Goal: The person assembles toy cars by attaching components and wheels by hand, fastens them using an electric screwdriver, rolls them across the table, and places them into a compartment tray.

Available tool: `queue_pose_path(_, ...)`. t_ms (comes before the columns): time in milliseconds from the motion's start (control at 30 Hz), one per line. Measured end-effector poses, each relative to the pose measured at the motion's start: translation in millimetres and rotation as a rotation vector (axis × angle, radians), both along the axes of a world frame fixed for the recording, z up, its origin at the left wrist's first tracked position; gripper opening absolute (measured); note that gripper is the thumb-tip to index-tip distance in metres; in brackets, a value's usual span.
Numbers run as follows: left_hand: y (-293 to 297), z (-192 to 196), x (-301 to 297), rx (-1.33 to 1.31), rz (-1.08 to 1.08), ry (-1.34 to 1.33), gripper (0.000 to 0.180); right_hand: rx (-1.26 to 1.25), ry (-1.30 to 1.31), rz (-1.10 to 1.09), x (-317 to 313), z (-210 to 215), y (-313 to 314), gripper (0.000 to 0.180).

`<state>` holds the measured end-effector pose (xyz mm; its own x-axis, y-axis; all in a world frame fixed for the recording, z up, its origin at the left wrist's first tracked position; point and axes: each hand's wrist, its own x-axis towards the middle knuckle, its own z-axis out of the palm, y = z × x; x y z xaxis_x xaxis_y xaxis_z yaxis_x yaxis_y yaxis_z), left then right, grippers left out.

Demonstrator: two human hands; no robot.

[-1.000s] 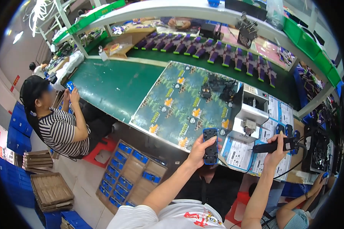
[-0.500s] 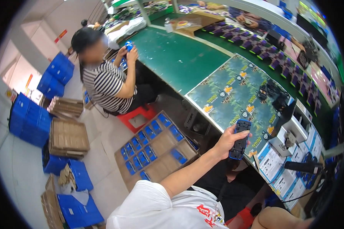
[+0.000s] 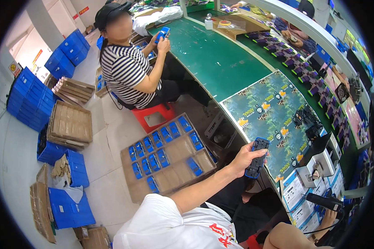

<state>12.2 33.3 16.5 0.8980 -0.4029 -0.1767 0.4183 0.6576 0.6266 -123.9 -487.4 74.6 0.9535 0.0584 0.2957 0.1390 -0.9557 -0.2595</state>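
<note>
My left hand (image 3: 242,161) is closed round a toy car (image 3: 257,155), off the front edge of the table. The car's black underside faces me, with a thin blue body edge showing round it. At the lower right my right hand (image 3: 328,220) is up against a black corded tool (image 3: 323,201) that looks like an electric screwdriver. The tool partly hides the fingers, so their grip is unclear. Close by stands a white and grey metal fixture (image 3: 309,176) on printed sheets (image 3: 291,191).
Several blue toy cars lie in a cardboard tray (image 3: 176,151) at my left. Beyond it a co-worker (image 3: 129,70) on a red stool (image 3: 151,118) holds a blue toy car. Black parts (image 3: 309,124) lie on the patterned mat (image 3: 264,106). Blue crates (image 3: 31,97) line the left side.
My right hand has come into view beside the black tool. My left hand still holds the car, underside toward me. The whole view has shifted, and the co-worker's head is now raised.
</note>
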Motion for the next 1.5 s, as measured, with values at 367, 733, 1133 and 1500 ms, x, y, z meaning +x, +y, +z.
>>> queue_pose_path(367, -11, -9, 3, -0.028, -0.018, 0.006, 0.031, -0.200, 0.310, 0.202, 17, -64, -45, 0.045)
queue_pose_path(733, -18, -12, 0, 0.029, 0.001, 0.038, 0.033, -0.093, 0.188, 0.291, -11, -38, -91, 0.042)
queue_pose_path(1133, -17, -8, -8, 0.093, -0.007, 0.061, 0.032, -0.194, 0.062, 0.353, -42, 135, -159, 0.039)
queue_pose_path(1500, -32, -13, 0, 0.148, -0.069, 0.040, 0.035, -0.128, -0.314, 0.444, 9, 128, -125, 0.038)
